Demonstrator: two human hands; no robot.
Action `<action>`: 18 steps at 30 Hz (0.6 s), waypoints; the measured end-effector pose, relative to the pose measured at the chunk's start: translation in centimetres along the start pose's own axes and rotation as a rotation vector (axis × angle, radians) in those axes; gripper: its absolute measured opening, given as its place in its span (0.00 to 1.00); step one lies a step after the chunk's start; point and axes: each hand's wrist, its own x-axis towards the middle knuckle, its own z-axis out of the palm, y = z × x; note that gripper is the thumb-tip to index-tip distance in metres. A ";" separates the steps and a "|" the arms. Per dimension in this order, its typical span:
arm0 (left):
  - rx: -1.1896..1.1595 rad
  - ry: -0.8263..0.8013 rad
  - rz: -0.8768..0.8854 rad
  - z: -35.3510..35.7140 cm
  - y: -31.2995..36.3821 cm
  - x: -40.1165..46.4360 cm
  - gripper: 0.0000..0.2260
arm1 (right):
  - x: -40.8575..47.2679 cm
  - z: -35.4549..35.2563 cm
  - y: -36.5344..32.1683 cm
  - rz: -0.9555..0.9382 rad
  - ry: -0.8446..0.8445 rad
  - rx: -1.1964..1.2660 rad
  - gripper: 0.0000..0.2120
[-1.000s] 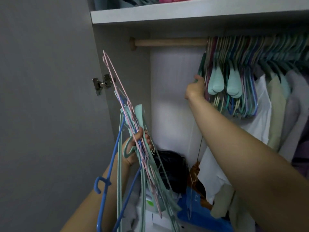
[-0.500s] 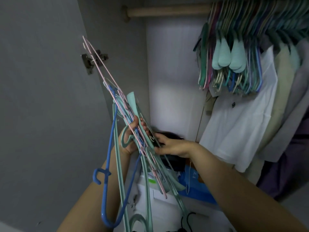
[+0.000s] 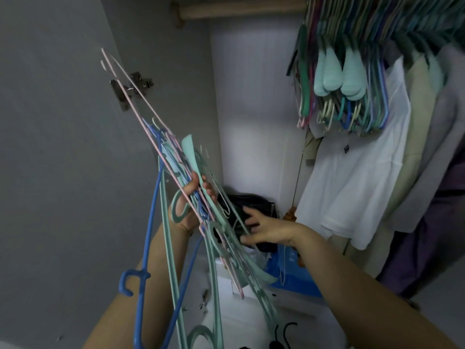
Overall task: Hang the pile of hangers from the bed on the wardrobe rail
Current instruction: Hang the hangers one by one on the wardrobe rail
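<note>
Above and to the right of both hands runs the wooden wardrobe rail, its right stretch already crowded with hung hangers, with shirts further right; the bare left stretch lies almost straight above the hands. That stretch looks the likeliest landing place for the next hanger, so the coming move is up and slightly right.

Below it, between the two hands, is the bundle of hangers still to be hung. Its long axis runs steeply on a slant, from the pink wire tips high at the upper left down to the mint and blue ends low by the forearms. A blue hanger dangles off the bundle's left side, its hook turned downward.

The left hand grips the bundle at its middle, fingers curled round the stems. The right hand sits just beside the bundle's right face, fingers spread and loosely bent, fingertips touching or nearly touching a strand; it holds nothing that I can see. The right hand is nearer the free strands, so it seems set to pull one out.
</note>
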 end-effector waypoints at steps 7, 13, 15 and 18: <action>0.061 -0.110 -0.179 0.4 -1.9 -0.1 0.15 | 1.5 -3.6 -12.3 -0.511 0.768 -0.991 0.35; 0.168 -0.030 -0.183 0.9 -2.5 -1.0 0.22 | 3.0 -6.2 -15.8 -0.797 0.502 -1.639 0.15; 0.198 -0.017 -0.158 0.0 -2.6 -1.0 0.22 | 2.2 -6.9 -15.9 -0.868 0.454 -1.704 0.14; 0.138 0.043 -0.131 -1.8 -2.6 -0.5 0.20 | 1.3 -8.2 -15.2 -0.999 0.301 -1.817 0.12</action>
